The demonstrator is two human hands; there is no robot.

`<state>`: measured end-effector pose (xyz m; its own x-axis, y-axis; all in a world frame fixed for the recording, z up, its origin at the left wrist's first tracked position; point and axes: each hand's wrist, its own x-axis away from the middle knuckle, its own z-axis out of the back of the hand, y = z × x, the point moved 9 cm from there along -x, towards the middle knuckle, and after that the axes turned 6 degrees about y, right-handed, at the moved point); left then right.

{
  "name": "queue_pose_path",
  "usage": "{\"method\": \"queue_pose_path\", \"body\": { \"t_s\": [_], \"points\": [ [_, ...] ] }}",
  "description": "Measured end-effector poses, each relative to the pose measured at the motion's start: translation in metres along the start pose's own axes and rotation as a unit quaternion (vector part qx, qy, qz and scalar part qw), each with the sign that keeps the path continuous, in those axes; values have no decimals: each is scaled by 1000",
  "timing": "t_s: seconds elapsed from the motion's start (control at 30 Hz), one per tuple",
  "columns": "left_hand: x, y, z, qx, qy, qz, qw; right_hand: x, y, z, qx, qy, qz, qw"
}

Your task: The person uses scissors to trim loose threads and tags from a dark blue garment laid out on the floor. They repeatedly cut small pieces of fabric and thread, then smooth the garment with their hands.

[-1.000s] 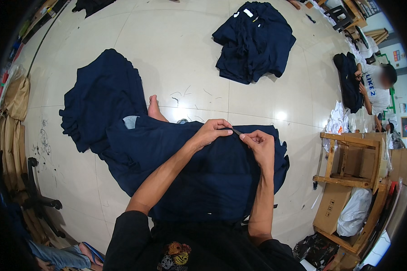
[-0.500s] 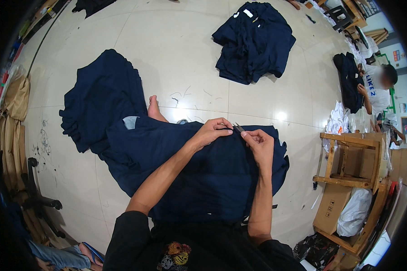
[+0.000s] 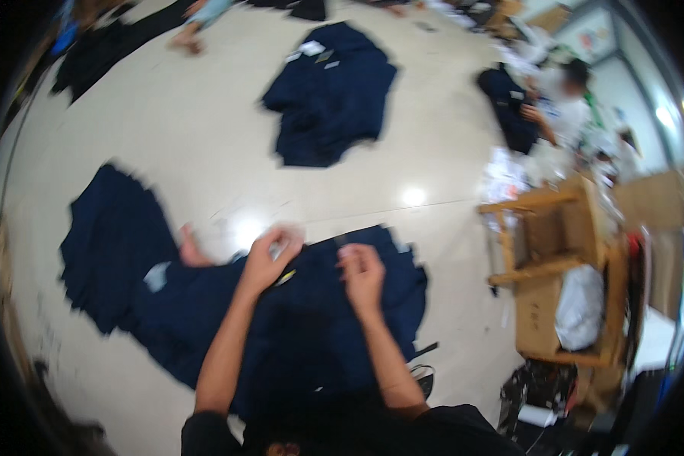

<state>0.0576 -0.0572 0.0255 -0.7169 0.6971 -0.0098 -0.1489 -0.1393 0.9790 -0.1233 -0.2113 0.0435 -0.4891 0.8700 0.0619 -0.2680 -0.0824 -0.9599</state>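
Navy garments [image 3: 319, 319] lie across my lap, their fabric reaching left to a navy pile [image 3: 114, 243]. My right hand [image 3: 362, 275] is closed on small thread snips [image 3: 341, 240], whose dark pointed end sticks up past the fingertips at the cloth's far edge. Left of it, my left hand [image 3: 273, 258] hovers by the same edge with its fingers curled. Motion smears those fingers, so whether they hold anything is unclear. A small yellow piece [image 3: 285, 278] shows on the cloth beside the left hand.
Farther out on the tiled floor lies another navy garment pile [image 3: 330, 99]. To the right stand a wooden frame [image 3: 532, 270] and a white plastic bag [image 3: 581, 308]. At the far right a person [image 3: 566, 106] handles dark cloth [image 3: 509, 110]. A bare foot [image 3: 192, 247] shows beyond the lap fabric.
My hands have moved apart, the left one lifting off the fabric edge, the right one keeping the snips. The whole view has shifted and blurred, and the yellow piece has come into sight.
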Motion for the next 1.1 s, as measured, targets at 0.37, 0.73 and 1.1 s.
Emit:
{"method": "queue_pose_path", "body": {
  "t_s": [0.37, 0.73, 1.1],
  "points": [
    [-26, -39, 60, -88, 136, -19, 987, 7, -18, 1, 125, 74, 168, 975],
    [-9, -4, 24, 20, 30, -9, 999, 34, -18, -29, 261, -22, 177, 949],
    [10, 27, -38, -259, -15, -168, 951, 7, 13, -1, 83, 75, 96, 989]
  ]
}}
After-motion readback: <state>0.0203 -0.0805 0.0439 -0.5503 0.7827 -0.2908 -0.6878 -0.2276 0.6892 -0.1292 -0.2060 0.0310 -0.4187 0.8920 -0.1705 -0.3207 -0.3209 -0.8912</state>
